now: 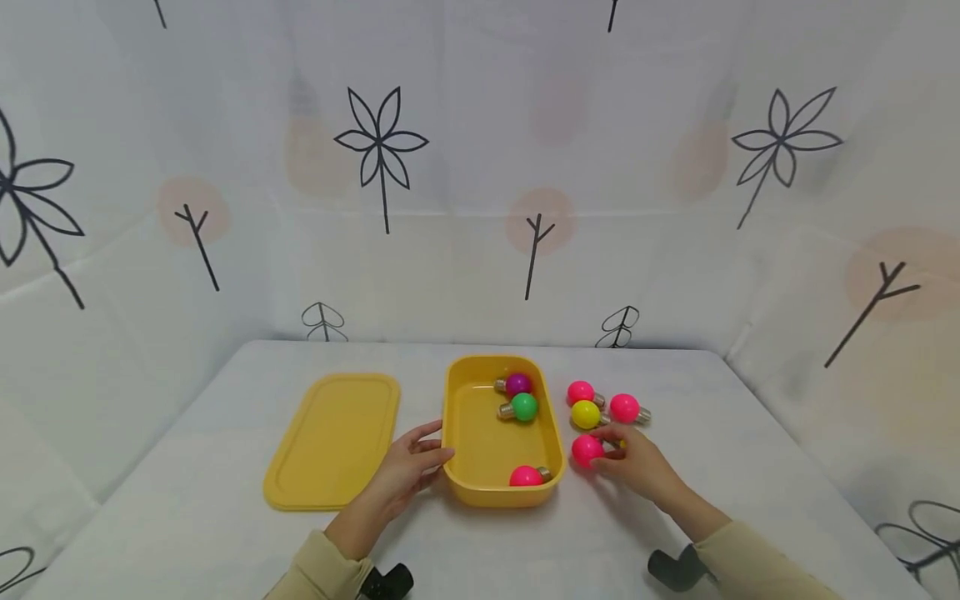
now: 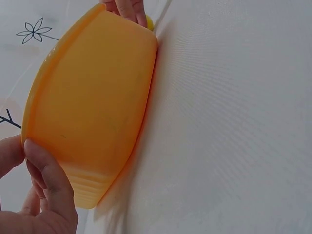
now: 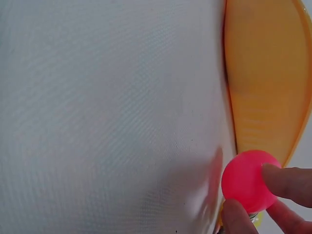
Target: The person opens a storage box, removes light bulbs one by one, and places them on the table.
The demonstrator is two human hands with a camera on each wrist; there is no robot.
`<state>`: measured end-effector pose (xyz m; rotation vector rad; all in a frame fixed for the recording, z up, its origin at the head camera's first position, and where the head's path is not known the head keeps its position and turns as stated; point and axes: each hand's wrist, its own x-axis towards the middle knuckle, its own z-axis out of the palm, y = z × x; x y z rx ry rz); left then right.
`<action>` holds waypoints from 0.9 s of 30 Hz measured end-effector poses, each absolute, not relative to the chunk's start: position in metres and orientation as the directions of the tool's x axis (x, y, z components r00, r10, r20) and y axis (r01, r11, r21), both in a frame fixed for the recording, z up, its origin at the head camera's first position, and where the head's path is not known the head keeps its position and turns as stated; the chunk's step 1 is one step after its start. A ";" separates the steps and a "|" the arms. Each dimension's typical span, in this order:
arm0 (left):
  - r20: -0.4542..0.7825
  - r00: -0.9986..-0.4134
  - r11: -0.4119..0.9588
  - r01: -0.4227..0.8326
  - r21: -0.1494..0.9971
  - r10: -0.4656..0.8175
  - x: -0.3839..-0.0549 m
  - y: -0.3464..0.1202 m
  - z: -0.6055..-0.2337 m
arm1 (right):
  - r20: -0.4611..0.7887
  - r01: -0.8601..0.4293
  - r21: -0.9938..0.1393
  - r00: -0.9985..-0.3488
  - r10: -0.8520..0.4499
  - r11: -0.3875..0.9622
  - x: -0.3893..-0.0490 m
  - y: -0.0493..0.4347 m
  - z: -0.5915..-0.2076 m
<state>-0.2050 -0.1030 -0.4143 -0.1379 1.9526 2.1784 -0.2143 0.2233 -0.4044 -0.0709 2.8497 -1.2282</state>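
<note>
My right hand (image 1: 633, 458) pinches a pink light bulb (image 1: 587, 451) by its round globe, just right of the yellow plastic box (image 1: 468, 497). In the right wrist view, fingertips press on the pink globe from several sides, and its metal base mostly hides behind it. At the left wall of the box, my left hand (image 1: 405, 468) holds the rim between thumb and finger, as the left wrist view shows. Inside lie a purple bulb (image 1: 518, 384), a green bulb (image 1: 524, 407) and, close to the near wall, another pink bulb (image 1: 526, 476).
Right of the box lie two pink bulbs, one farther back (image 1: 580, 392) and one to the right (image 1: 625, 407), with a yellow bulb (image 1: 585, 414) beside them. Something yellow partly shows behind my right fingers. A flat yellow lid (image 1: 333, 442) rests on the white table (image 1: 480, 554) at left.
</note>
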 end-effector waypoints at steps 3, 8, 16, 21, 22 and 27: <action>-0.209 -0.973 -0.097 -0.218 0.971 0.097 -0.205 -0.103 -0.414 | -0.012 -0.024 -0.708 -0.999 -0.046 0.706 -0.215 0.223 -0.406; -0.211 -0.973 -0.092 -0.220 0.971 0.093 -0.206 -0.103 -0.415 | -0.013 -0.012 -0.698 -1.000 -0.029 0.716 -0.217 0.223 -0.406; -0.209 -0.974 -0.091 -0.216 0.972 0.088 -0.207 -0.104 -0.417 | -0.016 -0.007 -0.694 -1.000 -0.024 0.720 -0.219 0.222 -0.406; -0.210 -0.974 -0.091 -0.218 0.972 0.088 -0.207 -0.104 -0.416 | -0.005 -0.009 -0.691 -1.000 -0.017 0.722 -0.219 0.221 -0.406; -0.212 -0.973 -0.092 -0.219 0.971 0.088 -0.207 -0.104 -0.416 | -0.004 -0.007 -0.689 -1.000 -0.013 0.725 -0.219 0.221 -0.405; -0.215 -0.972 -0.094 -0.223 0.970 0.089 -0.206 -0.105 -0.415 | -0.005 -0.017 -0.685 -1.000 -0.028 0.729 -0.220 0.221 -0.399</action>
